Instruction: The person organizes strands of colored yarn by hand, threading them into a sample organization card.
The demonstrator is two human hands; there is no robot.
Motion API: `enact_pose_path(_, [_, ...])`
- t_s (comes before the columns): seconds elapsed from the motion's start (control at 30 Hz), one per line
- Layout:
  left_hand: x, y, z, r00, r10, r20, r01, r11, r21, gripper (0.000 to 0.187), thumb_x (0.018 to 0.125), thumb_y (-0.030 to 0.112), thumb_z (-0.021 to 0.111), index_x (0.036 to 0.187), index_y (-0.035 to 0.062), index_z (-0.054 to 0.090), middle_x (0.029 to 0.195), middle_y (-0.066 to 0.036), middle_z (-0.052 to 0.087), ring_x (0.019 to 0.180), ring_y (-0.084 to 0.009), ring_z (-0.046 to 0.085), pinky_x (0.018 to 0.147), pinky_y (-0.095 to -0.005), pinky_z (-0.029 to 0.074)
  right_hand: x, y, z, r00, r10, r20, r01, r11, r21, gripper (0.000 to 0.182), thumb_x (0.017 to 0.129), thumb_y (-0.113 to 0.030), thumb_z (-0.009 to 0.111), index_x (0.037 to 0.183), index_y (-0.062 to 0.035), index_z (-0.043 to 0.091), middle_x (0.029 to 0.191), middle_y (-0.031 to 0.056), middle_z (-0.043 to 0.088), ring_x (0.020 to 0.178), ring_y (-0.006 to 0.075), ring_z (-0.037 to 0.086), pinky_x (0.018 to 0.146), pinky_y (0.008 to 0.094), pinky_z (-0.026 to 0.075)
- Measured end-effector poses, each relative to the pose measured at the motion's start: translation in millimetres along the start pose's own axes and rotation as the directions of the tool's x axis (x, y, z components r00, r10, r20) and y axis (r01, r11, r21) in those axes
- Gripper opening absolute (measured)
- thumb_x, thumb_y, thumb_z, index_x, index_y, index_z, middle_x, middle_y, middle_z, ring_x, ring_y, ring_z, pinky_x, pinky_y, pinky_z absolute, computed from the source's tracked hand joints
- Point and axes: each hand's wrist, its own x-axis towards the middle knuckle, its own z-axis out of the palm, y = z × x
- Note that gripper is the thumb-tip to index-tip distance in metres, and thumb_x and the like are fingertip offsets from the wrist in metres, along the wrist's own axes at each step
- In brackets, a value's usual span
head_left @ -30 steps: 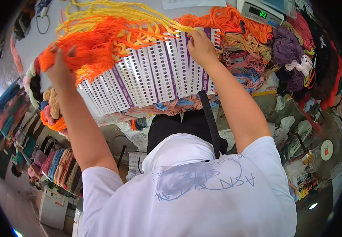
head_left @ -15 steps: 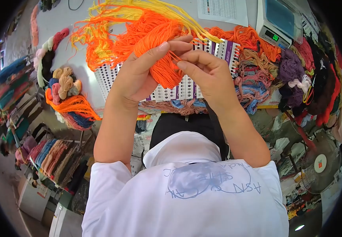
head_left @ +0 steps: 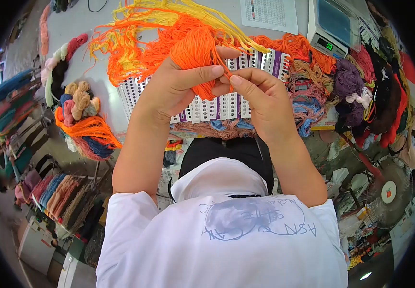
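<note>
A bundle of bright orange yarn rests in my left hand, whose fingers curl round it while the thumb reaches across toward the right. My right hand pinches a few orange strands at the bundle's right side, its fingertips close to my left thumb. Beneath both hands lie white perforated cards with purple strips, partly covered by my hands and the yarn. Loose orange and yellow strands spread over the table beyond the bundle.
A digital scale stands at the back right beside a printed sheet. Mixed skeins lie right of the cards, and more skeins on the left edge. A fan stands at lower right.
The orange bundle and my left hand have shifted slightly right and turned. My left thumb has come down beside the strands, closer to my right fingertips.
</note>
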Motion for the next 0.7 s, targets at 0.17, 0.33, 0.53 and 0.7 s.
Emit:
enact_pose_path(0.17, [6, 1, 5, 0.999, -0.013, 0.049, 0.013, 1.000, -0.001, 0.037, 0.082, 0.007, 0.061, 0.117, -0.0044, 0.056, 0.106, -0.012, 0.063, 0.097, -0.0189, 0.060, 0.084, -0.0325, 0.047, -1, 2, -8, 0.999, -0.038, 0.001, 0.038, 0.999, 0.004, 0.014, 0.088, -0.009, 0.059, 0.093, 0.0034, 0.063, 0.081, 0.0083, 0.066, 0.077, 0.0120, 0.062, 0.077, 0.0245, 0.048])
enact_pose_path(0.33, [16, -5, 16, 0.999, 0.038, 0.001, -0.038, 0.999, -0.008, 0.043, 0.080, 0.006, 0.055, 0.122, -0.0064, 0.052, 0.105, -0.012, 0.062, 0.101, -0.0214, 0.058, 0.090, -0.0355, 0.045, -4, -1, -6, 0.991, -0.074, -0.109, 0.069, 0.996, -0.050, 0.011, 0.085, -0.006, 0.064, 0.092, 0.0025, 0.064, 0.080, 0.0048, 0.065, 0.076, 0.0072, 0.060, 0.072, 0.0205, 0.047])
enact_pose_path(0.53, [43, -12, -10, 0.966, 0.002, 0.258, -0.002, 1.000, -0.001, 0.056, 0.072, 0.012, 0.047, 0.122, -0.0106, 0.047, 0.064, 0.001, 0.039, 0.066, -0.0132, 0.049, 0.075, -0.0295, 0.042, 1, 4, -38, 0.982, -0.093, -0.165, 0.107, 0.991, 0.076, 0.010, 0.085, -0.008, 0.063, 0.090, 0.0006, 0.065, 0.078, 0.0036, 0.064, 0.074, 0.0085, 0.060, 0.070, 0.0213, 0.046])
enact_pose_path(0.7, [45, -2, -140, 0.907, -0.074, 0.415, 0.127, 0.986, -0.103, 0.032, 0.085, 0.019, 0.052, 0.108, -0.0031, 0.058, 0.057, 0.006, 0.034, 0.041, -0.0021, 0.030, 0.054, -0.0214, 0.039, -48, -41, -193, 0.997, 0.066, -0.035, -0.063, 0.995, 0.078, 0.015, 0.088, -0.011, 0.058, 0.095, 0.0007, 0.063, 0.083, 0.0053, 0.064, 0.072, 0.0129, 0.059, 0.075, 0.0278, 0.048])
